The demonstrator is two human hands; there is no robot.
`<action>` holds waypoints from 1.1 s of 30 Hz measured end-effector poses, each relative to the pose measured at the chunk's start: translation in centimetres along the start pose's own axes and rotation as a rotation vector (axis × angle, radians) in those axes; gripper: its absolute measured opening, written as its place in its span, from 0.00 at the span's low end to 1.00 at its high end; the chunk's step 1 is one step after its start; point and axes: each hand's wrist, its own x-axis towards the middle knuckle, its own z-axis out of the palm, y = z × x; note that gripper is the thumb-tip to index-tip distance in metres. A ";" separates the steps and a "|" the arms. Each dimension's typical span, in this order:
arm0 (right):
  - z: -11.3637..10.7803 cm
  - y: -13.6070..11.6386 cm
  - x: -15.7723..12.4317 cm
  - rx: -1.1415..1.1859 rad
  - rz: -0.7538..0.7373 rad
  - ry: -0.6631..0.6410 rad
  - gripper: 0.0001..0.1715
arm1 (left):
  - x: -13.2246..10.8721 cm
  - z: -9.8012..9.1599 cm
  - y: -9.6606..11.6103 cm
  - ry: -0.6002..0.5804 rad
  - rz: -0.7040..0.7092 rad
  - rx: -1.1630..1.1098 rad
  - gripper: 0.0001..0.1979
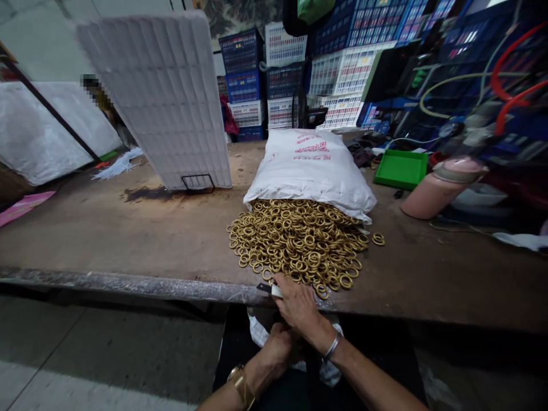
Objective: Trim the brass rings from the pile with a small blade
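Note:
My right hand (298, 305) is closed around a small knife (276, 291) at the table's front edge. The knife's dark tip points left and a short pale part shows beside my fingers. Just beyond this hand lies a heap of brass-coloured rings (299, 240), spilling from the mouth of a white sack (308, 165) with red print. My left hand (279, 347) is lower, over my lap and below the edge, its fingers curled. What it holds, if anything, is hidden. White crumpled plastic (258, 331) shows next to it.
A tall white ribbed panel (171, 103) stands in a black wire holder (197, 182) at the left. To the right are a green tray (401, 169) and a pink bottle (434, 191). Stacked crates (244, 85) fill the back. Two rings (378, 239) lie apart from the heap.

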 end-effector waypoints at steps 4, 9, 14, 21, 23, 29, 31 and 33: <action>0.0 -0.1 -0.1 -0.009 0.008 0.005 0.13 | -0.1 0.0 0.1 0.049 0.010 0.033 0.12; 0.1 0.0 -0.2 -0.033 0.023 -0.006 0.14 | -2.5 -0.2 2.5 -0.057 0.076 0.183 0.10; -0.1 1.3 0.2 0.059 0.035 0.067 0.16 | -4.4 -0.7 5.7 0.085 0.213 0.233 0.12; -0.4 2.9 0.0 0.458 0.047 0.117 0.11 | -2.4 -2.0 7.8 0.396 0.455 0.296 0.18; -0.7 2.8 -0.3 0.594 0.028 0.061 0.14 | -1.9 -2.1 8.1 0.378 0.517 0.324 0.18; -1.5 1.7 -0.7 0.874 0.030 -0.032 0.17 | -2.2 -2.0 8.6 0.183 0.492 0.442 0.10; -1.3 1.4 -0.7 0.982 0.089 -0.048 0.17 | -2.4 -1.8 8.6 0.218 0.476 0.421 0.10; -0.9 1.1 -0.8 1.132 0.203 -0.102 0.17 | -2.4 -1.6 8.4 0.260 0.461 0.384 0.09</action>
